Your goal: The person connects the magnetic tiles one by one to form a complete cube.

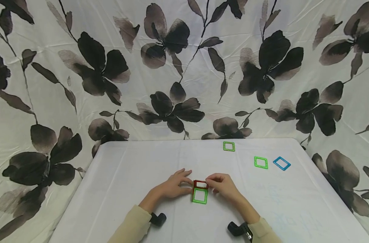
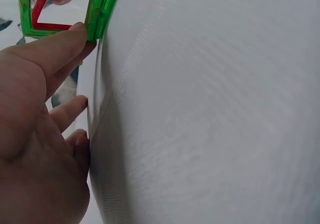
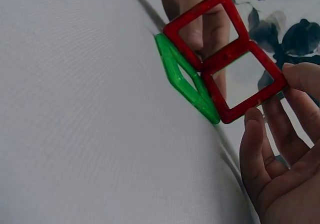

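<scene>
My right hand (image 1: pixel 223 185) pinches the outer edge of a red square magnetic tile (image 3: pixel 268 63) between thumb and fingers. A second red tile (image 3: pixel 235 14) meets it along one side, both standing up from the table. A green square tile (image 1: pixel 199 202) lies at their foot, toward me. My left hand (image 1: pixel 173 185) is at the left of the tiles, fingers spread, thumb tip and index fingertip right at their side. In the left wrist view its thumb overlaps the lower corner of an upright green tile (image 2: pixel 26 14), with red showing through the opening.
Toward the back right of the white table (image 1: pixel 136 158) lie two loose green tiles, one near the far edge (image 1: pixel 229 150) and one nearer (image 1: pixel 261 167), with a blue tile (image 1: pixel 282 163) beside the latter. A flower-patterned cloth (image 1: pixel 215 84) hangs behind the table.
</scene>
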`<state>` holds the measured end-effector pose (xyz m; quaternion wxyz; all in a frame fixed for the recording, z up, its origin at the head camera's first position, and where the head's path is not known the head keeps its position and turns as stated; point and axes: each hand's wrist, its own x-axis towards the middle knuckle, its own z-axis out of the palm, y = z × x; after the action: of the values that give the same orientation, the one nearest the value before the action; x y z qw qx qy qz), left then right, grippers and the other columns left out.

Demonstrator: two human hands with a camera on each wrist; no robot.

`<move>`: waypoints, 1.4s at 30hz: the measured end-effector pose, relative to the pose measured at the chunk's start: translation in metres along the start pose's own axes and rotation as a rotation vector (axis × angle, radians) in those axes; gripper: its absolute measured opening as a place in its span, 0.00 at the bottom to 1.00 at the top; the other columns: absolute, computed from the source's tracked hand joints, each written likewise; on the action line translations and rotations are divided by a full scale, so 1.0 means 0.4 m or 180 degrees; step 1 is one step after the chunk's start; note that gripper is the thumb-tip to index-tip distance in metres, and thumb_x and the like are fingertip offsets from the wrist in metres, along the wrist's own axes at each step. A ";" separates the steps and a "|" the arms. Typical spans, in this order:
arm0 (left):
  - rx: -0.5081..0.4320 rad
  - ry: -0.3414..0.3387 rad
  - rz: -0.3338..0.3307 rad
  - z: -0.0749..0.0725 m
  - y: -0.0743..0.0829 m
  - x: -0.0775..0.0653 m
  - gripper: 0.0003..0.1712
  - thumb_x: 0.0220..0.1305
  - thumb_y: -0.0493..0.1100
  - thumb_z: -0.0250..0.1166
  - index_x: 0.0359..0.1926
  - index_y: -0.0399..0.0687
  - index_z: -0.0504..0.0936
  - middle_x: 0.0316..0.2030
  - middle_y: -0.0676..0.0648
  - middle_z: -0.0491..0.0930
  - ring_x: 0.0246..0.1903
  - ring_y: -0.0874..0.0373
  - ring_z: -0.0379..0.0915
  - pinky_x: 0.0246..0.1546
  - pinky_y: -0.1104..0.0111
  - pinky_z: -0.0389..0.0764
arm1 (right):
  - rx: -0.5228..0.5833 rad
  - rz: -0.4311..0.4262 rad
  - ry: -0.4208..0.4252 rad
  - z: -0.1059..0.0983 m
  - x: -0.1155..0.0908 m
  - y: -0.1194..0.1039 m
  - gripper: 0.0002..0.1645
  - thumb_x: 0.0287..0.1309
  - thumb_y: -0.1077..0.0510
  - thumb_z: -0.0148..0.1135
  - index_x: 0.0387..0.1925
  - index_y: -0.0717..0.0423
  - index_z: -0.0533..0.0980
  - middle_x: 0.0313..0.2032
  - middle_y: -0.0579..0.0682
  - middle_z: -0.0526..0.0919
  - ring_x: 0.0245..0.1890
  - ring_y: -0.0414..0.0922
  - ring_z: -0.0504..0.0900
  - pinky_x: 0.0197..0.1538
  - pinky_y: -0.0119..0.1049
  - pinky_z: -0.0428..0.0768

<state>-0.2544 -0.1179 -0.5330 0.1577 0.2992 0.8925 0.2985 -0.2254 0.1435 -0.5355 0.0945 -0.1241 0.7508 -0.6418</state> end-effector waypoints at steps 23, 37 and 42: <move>-0.0747 0.0398 0.0290 -0.021 -0.008 -0.014 0.11 0.64 0.47 0.67 0.47 0.55 0.86 0.60 0.47 0.75 0.67 0.45 0.58 0.65 0.47 0.56 | 0.0164 0.0210 0.0011 0.020 0.049 -0.001 0.17 0.62 0.57 0.65 0.43 0.71 0.80 0.32 0.55 0.84 0.30 0.43 0.79 0.29 0.34 0.78; -0.1484 0.0616 0.0292 -0.010 0.017 -0.027 0.18 0.64 0.46 0.67 0.52 0.44 0.84 0.48 0.51 0.83 0.46 0.56 0.79 0.44 0.66 0.78 | 0.0198 0.0164 -0.0083 0.026 0.012 -0.088 0.18 0.64 0.62 0.62 0.44 0.78 0.77 0.34 0.67 0.82 0.31 0.49 0.79 0.30 0.37 0.78; -0.1510 0.0637 0.0108 -0.006 0.020 -0.023 0.14 0.64 0.49 0.67 0.47 0.50 0.87 0.41 0.55 0.84 0.40 0.58 0.79 0.39 0.67 0.78 | 0.0213 0.0150 -0.0068 0.026 0.013 -0.086 0.15 0.63 0.63 0.62 0.43 0.75 0.78 0.33 0.66 0.82 0.30 0.46 0.79 0.30 0.37 0.78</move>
<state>-0.2449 -0.1196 -0.5250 0.1293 0.2378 0.8035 0.5303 -0.2250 0.1273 -0.5030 0.1217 -0.1100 0.7305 -0.6629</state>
